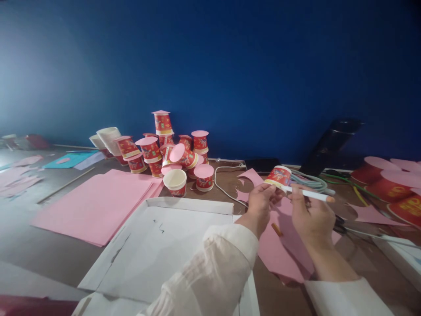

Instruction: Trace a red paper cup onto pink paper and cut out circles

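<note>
- Two hands of ours meet right of centre, above the dark desk (19, 228).
- Our left hand (259, 204) pinches a red paper cup (278, 176) between thumb and fingers by its yellow-banded end; we hold it tilted, with pink scraps (253, 176) just beside it.
- Our right hand (311, 215) grips a white pen-like tool (312, 194), its orange end pointing right and its narrow end at the cup's lower edge; our fingers crowd that spot, so we cannot be sure whether the tip touches.
- Below our hands lies a pink cut sheet (271, 256) with a small orange-brown piece (276, 229) on it.
- Left of them we have a shallow white box (190, 205) and a pile of pink sheets (95, 202).
- Near the blue wall (230, 79), red cups (162, 125) stand stacked, many capped with pink discs, behind one open-mouthed cup (177, 191).
</note>
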Motion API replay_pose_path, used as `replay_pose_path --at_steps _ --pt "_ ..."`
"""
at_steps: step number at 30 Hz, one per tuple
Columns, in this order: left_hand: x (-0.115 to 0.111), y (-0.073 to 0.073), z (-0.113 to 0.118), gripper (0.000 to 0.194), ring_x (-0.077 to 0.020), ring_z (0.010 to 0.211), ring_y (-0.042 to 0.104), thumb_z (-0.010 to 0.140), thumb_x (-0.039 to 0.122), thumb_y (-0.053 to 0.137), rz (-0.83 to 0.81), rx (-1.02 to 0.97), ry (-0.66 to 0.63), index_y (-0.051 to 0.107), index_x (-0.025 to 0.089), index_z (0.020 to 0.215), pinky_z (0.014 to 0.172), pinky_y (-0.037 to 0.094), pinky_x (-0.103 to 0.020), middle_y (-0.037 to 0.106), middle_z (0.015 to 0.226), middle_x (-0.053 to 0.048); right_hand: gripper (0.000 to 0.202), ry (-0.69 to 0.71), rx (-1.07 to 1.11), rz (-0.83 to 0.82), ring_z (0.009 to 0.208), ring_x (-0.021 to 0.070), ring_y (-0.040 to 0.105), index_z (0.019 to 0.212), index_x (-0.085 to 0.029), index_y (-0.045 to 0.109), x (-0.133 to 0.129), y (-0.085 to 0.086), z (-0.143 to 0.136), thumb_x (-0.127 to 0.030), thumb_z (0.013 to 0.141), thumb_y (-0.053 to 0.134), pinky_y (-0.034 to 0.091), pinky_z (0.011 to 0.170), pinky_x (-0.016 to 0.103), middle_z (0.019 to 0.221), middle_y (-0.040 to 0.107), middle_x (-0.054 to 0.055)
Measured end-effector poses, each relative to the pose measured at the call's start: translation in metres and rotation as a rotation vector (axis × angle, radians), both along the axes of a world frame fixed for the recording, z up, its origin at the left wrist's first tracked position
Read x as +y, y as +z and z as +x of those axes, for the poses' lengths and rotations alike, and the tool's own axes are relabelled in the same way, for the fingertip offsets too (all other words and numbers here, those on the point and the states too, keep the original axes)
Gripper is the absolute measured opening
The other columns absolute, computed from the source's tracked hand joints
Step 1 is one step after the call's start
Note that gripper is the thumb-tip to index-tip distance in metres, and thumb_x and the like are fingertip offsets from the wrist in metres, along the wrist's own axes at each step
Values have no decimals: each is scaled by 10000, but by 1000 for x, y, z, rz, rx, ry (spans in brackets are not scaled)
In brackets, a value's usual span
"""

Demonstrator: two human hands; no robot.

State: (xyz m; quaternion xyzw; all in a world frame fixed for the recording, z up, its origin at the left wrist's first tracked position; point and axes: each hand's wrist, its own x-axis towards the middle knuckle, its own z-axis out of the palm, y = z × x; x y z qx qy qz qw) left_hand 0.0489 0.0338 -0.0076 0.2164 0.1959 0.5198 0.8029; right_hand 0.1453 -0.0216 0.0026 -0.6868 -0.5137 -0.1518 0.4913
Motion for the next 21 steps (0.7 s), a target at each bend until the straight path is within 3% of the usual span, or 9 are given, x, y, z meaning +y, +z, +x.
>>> replay_pose_path --at_steps 21 --pt "0 3 -2 404 -140 790 640 614 381 955 10 -5 28 726 156 860 849 480 -289 700 835 -51 570 -11 -22 -1 785 281 753 1060 -160 777 0 2 -2 -606 1002 427 550 802 400 758 784 118"
